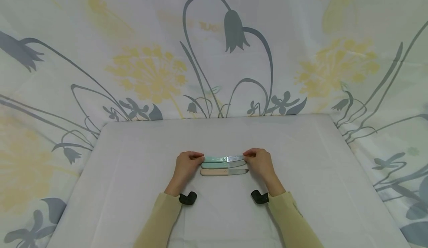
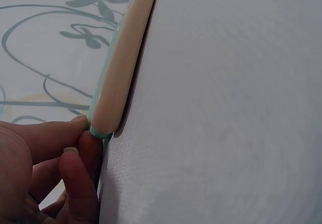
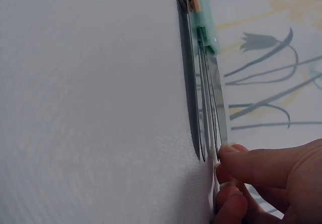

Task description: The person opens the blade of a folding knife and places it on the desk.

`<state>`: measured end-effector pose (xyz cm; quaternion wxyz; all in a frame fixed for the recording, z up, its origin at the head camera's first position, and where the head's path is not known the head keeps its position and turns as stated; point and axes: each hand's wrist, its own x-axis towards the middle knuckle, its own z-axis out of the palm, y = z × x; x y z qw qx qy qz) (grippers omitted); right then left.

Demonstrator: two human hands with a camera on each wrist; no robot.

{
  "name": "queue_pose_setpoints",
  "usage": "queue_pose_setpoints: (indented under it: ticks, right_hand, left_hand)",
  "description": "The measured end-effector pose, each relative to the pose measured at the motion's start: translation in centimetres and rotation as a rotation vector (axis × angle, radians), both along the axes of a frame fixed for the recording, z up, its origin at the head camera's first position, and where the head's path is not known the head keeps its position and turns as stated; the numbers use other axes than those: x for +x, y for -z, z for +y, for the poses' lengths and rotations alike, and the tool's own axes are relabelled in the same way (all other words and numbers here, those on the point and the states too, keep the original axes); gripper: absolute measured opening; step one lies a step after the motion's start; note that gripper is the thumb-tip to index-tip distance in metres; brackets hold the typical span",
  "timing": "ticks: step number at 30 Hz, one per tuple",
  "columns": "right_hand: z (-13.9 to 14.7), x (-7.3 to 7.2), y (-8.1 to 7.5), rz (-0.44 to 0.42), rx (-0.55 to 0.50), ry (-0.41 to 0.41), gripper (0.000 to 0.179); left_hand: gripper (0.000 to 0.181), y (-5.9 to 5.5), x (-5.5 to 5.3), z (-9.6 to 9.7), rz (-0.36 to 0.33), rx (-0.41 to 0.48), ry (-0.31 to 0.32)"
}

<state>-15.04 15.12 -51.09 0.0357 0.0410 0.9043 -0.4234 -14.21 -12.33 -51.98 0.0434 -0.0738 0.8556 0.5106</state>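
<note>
Three small knives lie side by side in the head view, handles to the left and blades to the right. The farthest knife has a mint-green handle (image 1: 215, 159); my left hand (image 1: 188, 165) pinches its handle end between thumb and fingers. At the other end, my right hand (image 1: 260, 162) pinches the tip of that knife's blade (image 1: 235, 158). Just nearer lies a second mint-green knife (image 1: 214, 165). Closest to me is a knife with a beige handle (image 1: 214, 172), which neither hand holds. In the left wrist view this beige handle (image 2: 118, 78) partly hides the green ones.
A white cloth covers the table (image 1: 140, 218), whose back edge meets a curtain (image 1: 153, 73) printed with grey and yellow flowers. Dark wrist cameras (image 1: 188, 198) sit at the cuffs of the pale yellow sleeves (image 1: 157, 222).
</note>
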Motion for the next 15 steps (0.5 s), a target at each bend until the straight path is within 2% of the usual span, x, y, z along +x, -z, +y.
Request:
queue_pose_setpoints:
  ticks: [5,11,15]
  right_hand:
    - [0.3,0.2,-0.2,-0.006,-0.027,0.007,0.013]
    - [1.0,0.4,-0.3,-0.036,-0.151,0.02,0.022]
    - [1.5,0.3,-0.3,-0.048,-0.225,0.005,0.024]
  left_hand:
    - [0.015,0.1,0.0,0.0,0.021,0.005,-0.022]
    - [0.015,0.1,0.2,-0.2,0.036,0.026,-0.042]
    - [0.015,-0.3,0.4,-0.5,0.051,0.051,-0.049]
